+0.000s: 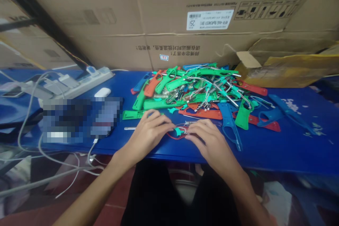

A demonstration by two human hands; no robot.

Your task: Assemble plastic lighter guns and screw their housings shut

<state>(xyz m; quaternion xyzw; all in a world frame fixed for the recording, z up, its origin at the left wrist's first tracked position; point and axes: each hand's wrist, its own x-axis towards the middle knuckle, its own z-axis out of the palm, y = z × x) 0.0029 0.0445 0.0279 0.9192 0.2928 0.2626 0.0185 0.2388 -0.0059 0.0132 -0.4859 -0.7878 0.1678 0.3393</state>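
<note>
Nearest, at the front edge of the blue table (265, 152), left hand (149, 131) and right hand (209, 139) palm-down and close together. Fingers of both curled in and pinched onto a teal part (178, 132) trailing thin wires, seated on a red shell (173, 137) flat on the tabletop between them; firmness of the pinch impossible to tell. Probably best done with a light touch: hold the shell flat against the table, press the teal part straight down, steer the wires clear of the fingertips and any seam. Just left of the left hand, a thin metal rod (129, 128); just right of the right hand, a blue handle shell (230, 123). Behind these, a tangled pile of shells (196, 91) in green, red and blue, mixed with rods and wires. Farther left, a white power strip (87, 81). At the back, stacked cardboard boxes (185, 24).
</note>
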